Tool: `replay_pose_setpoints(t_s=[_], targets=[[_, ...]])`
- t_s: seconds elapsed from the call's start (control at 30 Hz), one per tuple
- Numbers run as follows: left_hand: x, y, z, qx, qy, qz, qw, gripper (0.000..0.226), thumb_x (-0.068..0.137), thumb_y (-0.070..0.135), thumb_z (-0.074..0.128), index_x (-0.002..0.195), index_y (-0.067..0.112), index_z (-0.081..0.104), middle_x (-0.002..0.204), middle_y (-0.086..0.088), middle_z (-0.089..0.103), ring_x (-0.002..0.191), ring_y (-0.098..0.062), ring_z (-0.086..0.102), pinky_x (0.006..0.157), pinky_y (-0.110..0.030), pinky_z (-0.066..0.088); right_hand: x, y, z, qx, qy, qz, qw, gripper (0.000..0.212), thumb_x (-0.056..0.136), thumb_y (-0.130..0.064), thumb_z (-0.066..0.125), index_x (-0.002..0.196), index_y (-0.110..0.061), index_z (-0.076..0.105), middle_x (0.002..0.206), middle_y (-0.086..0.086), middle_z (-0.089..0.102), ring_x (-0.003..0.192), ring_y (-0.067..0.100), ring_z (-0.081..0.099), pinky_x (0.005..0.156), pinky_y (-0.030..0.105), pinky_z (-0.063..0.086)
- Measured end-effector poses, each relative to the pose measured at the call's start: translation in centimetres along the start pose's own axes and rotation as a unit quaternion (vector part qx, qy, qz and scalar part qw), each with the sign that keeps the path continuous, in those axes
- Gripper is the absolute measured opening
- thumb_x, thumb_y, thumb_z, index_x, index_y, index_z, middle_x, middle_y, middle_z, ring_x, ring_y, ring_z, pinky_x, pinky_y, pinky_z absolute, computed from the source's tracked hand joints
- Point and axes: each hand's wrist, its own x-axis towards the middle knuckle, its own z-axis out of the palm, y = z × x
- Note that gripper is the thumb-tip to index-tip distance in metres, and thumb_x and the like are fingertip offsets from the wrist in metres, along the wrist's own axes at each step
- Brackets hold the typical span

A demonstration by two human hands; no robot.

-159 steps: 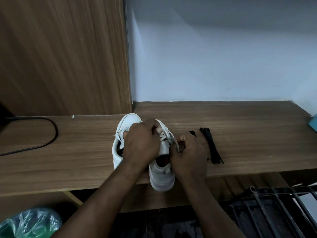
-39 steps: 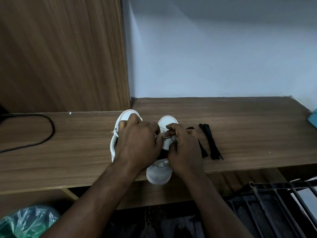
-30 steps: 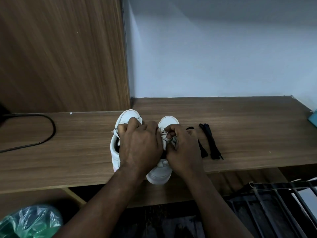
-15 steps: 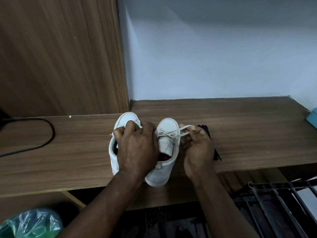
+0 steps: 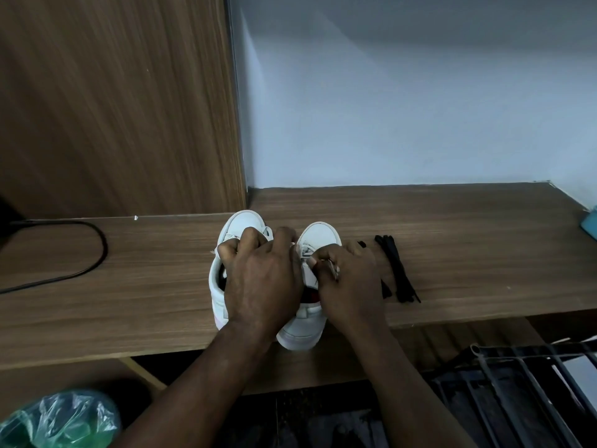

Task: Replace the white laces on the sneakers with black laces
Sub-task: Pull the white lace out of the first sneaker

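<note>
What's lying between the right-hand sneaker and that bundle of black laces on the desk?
The person's right hand, pinching a white lace, fills the gap between right-hand sneaker and black laces, in the head view.

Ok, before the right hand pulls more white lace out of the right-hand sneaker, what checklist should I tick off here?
1. Left hand grips the white low-top sneakers, steadying them: ok.
2. Right hand pinches the flat white lace: ok.
3. Lace free of the lower eyelets: cannot tell, the hands cover them.
4. Bundle of black laces lies beside the right hand on the brown wooden shelf: ok.
5. Right-hand sneaker's heel seems to jut past the shelf's front edge: not ok.
</note>
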Motion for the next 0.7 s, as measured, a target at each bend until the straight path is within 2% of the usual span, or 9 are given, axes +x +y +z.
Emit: replay_pose_setpoints(t_s=[0.1, 0.2, 0.23, 0.27, 0.3, 0.37, 0.47, 0.6, 0.7], targets=[[0.0, 0.0, 0.0, 0.001, -0.001, -0.002, 1.000, 0.017, 0.091, 0.028, 0.057, 0.100, 0.020, 0.068, 0.065, 0.002, 0.066, 0.088, -0.029, 0.060, 0.079, -0.046, 0.033, 0.2, -0.5, 0.1, 0.245, 0.045, 0.086, 0.965, 0.011, 0.100, -0.020, 0.066, 0.090, -0.024, 0.070, 0.094, -0.004, 0.067, 0.089, 0.011, 0.060, 0.078, 0.029, 0.047], [0.0, 0.2, 0.0, -0.006, -0.005, -0.002, 1.000, 0.015, 0.091, 0.026, 0.059, 0.101, 0.021, 0.068, 0.067, 0.003, 0.065, 0.088, -0.029, 0.060, 0.080, -0.046, 0.034, 1.1, -0.2, -1.9, 0.606, 0.120, 0.189, 0.763, 0.018, 0.104, -0.019, 0.054, 0.089, -0.024, 0.061, 0.094, 0.004, 0.074, 0.083, 0.016, 0.063, 0.075, 0.030, 0.049], [0.0, 0.2, 0.0, -0.011, -0.006, 0.000, 1.000, 0.014, 0.091, 0.026, 0.060, 0.101, 0.021, 0.068, 0.068, 0.003, 0.065, 0.088, -0.029, 0.060, 0.080, -0.046, 0.035, 1.4, 0.2, -2.5, 0.657, 0.130, 0.208, 0.713, 0.016, 0.104, -0.020, 0.051, 0.090, -0.024, 0.057, 0.093, 0.005, 0.075, 0.083, 0.017, 0.064, 0.075, 0.029, 0.049], [0.0, 0.2, 0.0, -0.014, -0.005, 0.001, 1.000, 0.013, 0.091, 0.025, 0.061, 0.101, 0.021, 0.068, 0.069, 0.003, 0.065, 0.088, -0.029, 0.060, 0.080, -0.047, 0.036, 1.6, 0.6, -2.8, 0.662, 0.135, 0.224, 0.702, 0.016, 0.105, -0.021, 0.049, 0.091, -0.023, 0.055, 0.087, 0.002, 0.075, 0.080, 0.016, 0.064, 0.073, 0.028, 0.048], [0.0, 0.1, 0.0, -0.013, -0.004, 0.001, 1.000, 0.014, 0.091, 0.025, 0.061, 0.101, 0.021, 0.068, 0.069, 0.002, 0.066, 0.088, -0.029, 0.060, 0.080, -0.047, 0.037, 1.6, 0.9, -2.8, 0.631, 0.133, 0.234, 0.728, 0.017, 0.106, -0.020, 0.049, 0.091, -0.021, 0.055, 0.079, -0.001, 0.072, 0.074, 0.013, 0.061, 0.071, 0.027, 0.046], [0.0, -0.1, -0.1, -0.009, -0.001, -0.004, 1.000, 0.015, 0.092, 0.027, 0.058, 0.101, 0.021, 0.068, 0.068, 0.002, 0.066, 0.088, -0.028, 0.060, 0.080, -0.047, 0.037, 1.5, 0.6, -2.2, 0.495, 0.109, 0.216, 0.835, 0.015, 0.106, -0.016, 0.053, 0.093, -0.018, 0.060, 0.073, -0.007, 0.066, 0.069, 0.007, 0.057, 0.069, 0.026, 0.045], [0.0, -0.1, -0.1, -0.010, 0.002, -0.006, 1.000, 0.015, 0.092, 0.028, 0.058, 0.101, 0.020, 0.068, 0.068, 0.002, 0.065, 0.088, -0.029, 0.060, 0.080, -0.047, 0.036, 0.8, 0.1, -1.2, 0.225, 0.043, 0.100, 0.968, 0.015, 0.101, -0.016, 0.063, 0.099, -0.025, 0.075, 0.096, -0.012, 0.070, 0.092, 0.005, 0.064, 0.084, 0.025, 0.049], [-0.1, 0.0, 0.0, -0.017, 0.003, -0.002, 1.000, 0.016, 0.092, 0.028, 0.058, 0.102, 0.020, 0.068, 0.068, 0.002, 0.066, 0.087, -0.028, 0.061, 0.079, -0.046, 0.037, 0.1, -0.6, -0.4, -0.027, -0.037, -0.007, 0.999, 0.021, 0.098, -0.026, 0.061, 0.114, -0.024, 0.074, 0.111, 0.003, 0.063, 0.111, 0.023, 0.053, 0.091, 0.039, 0.048], [-0.2, -0.1, 0.0, -0.013, 0.007, -0.003, 1.000, 0.016, 0.091, 0.028, 0.060, 0.102, 0.020, 0.068, 0.068, 0.003, 0.066, 0.087, -0.028, 0.061, 0.079, -0.045, 0.035, -0.2, -0.8, -0.1, -0.076, -0.037, -0.024, 0.996, 0.014, 0.096, -0.027, 0.064, 0.104, -0.022, 0.074, 0.104, 0.002, 0.060, 0.106, 0.024, 0.052, 0.085, 0.041, 0.049]])
